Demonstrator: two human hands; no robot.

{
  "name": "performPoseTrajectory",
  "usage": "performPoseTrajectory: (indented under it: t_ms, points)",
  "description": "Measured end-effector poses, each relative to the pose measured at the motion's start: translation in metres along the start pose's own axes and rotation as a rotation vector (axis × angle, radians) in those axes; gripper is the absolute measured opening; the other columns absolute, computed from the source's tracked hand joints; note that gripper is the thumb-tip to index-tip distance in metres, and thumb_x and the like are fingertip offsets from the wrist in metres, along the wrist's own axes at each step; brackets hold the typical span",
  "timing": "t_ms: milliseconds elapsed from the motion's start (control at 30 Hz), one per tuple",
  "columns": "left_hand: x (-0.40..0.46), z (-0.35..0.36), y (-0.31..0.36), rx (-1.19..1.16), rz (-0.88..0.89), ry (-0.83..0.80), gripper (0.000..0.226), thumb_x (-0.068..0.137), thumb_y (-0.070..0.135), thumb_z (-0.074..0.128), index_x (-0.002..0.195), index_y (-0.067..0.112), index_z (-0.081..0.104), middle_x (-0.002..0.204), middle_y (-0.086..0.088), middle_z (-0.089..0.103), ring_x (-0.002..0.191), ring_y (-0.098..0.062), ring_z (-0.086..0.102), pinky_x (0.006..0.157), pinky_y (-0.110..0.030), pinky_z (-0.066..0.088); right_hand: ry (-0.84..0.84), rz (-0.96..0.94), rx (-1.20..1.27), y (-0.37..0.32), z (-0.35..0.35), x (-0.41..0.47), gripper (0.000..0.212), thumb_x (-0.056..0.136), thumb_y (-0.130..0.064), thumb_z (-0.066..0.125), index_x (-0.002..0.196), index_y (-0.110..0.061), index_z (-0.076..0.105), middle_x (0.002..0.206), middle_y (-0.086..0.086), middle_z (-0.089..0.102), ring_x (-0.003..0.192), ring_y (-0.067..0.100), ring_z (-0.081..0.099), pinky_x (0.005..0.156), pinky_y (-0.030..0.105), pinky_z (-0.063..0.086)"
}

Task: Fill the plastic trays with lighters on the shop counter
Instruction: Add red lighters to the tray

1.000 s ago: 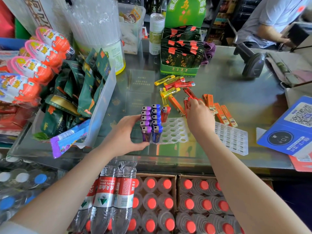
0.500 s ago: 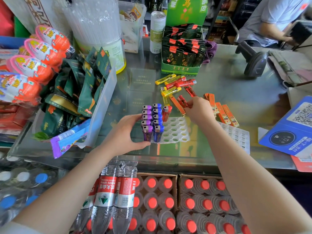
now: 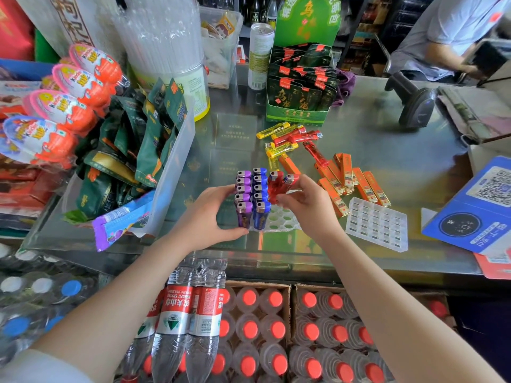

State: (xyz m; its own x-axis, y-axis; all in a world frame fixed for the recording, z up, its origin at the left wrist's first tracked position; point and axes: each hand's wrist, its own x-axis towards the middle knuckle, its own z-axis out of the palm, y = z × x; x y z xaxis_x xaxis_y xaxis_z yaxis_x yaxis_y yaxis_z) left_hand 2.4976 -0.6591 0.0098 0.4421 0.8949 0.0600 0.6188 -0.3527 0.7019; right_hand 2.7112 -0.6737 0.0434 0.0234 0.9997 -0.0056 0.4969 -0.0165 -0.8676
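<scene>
Nearest, the left hand (image 3: pixel 206 219) clasps the near-left corner of the white perforated plastic tray (image 3: pixel 279 219) on the glass worktop (image 3: pixel 387 150), its thumb along the front edge beside the standing purple and blue lighters (image 3: pixel 251 197). Just beyond, the right hand (image 3: pixel 309 208) pinches a translucent red lighter (image 3: pixel 279 186) above the third column. It is best lowered upright and base first into a free hole while the left hand steadies the tray. A second clear slotted tray (image 3: pixel 377 223) lies empty to the right; farther off lie loose yellow, red and orange lighters (image 3: pixel 290 139).
</scene>
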Motion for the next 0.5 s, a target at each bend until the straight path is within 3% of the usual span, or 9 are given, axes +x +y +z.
performPoseTrajectory:
  t_ms: [100, 267, 400, 500]
  points:
    - [0.000, 0.001, -0.002, 0.010, -0.008, -0.007, 0.062, 0.065, 0.047, 0.073, 0.120, 0.033, 0.049, 0.121, 0.016, 0.053, 0.114, -0.006, 0.044, 0.091, -0.027, 0.036, 0.012, -0.018, -0.020, 0.001, 0.005, 0.001, 0.017, 0.080, -0.010, 0.067, 0.089, -0.018, 0.056, 0.073, -0.016, 0.064, 0.069, 0.006, 0.064, 0.068, 0.023, 0.052]
    - [0.000, 0.001, -0.002, 0.021, -0.008, -0.006, 0.064, 0.065, 0.045, 0.074, 0.122, 0.032, 0.048, 0.123, 0.015, 0.053, 0.115, -0.006, 0.043, 0.091, -0.026, 0.034, 0.030, -0.125, -0.270, 0.002, 0.011, 0.002, 0.013, 0.082, -0.016, 0.066, 0.090, -0.009, 0.059, 0.087, 0.003, 0.065, 0.066, 0.017, 0.055, 0.059, 0.030, 0.045]
    - [0.001, 0.002, -0.005, 0.022, -0.010, -0.012, 0.062, 0.065, 0.046, 0.074, 0.119, 0.032, 0.049, 0.120, 0.015, 0.054, 0.114, -0.007, 0.045, 0.092, -0.028, 0.037, 0.075, -0.171, -0.427, 0.003, 0.013, 0.003, 0.017, 0.083, -0.021, 0.064, 0.092, -0.007, 0.059, 0.093, 0.003, 0.064, 0.070, 0.014, 0.047, 0.057, 0.028, 0.037]
    - [0.002, 0.003, -0.006, 0.006, 0.006, -0.004, 0.055, 0.064, 0.047, 0.073, 0.113, 0.033, 0.051, 0.113, 0.017, 0.056, 0.110, -0.009, 0.050, 0.094, -0.033, 0.040, -0.081, -0.181, -0.421, 0.004, 0.003, 0.009, 0.020, 0.081, -0.025, 0.067, 0.093, -0.009, 0.061, 0.089, -0.001, 0.062, 0.068, 0.008, 0.051, 0.060, 0.022, 0.043]
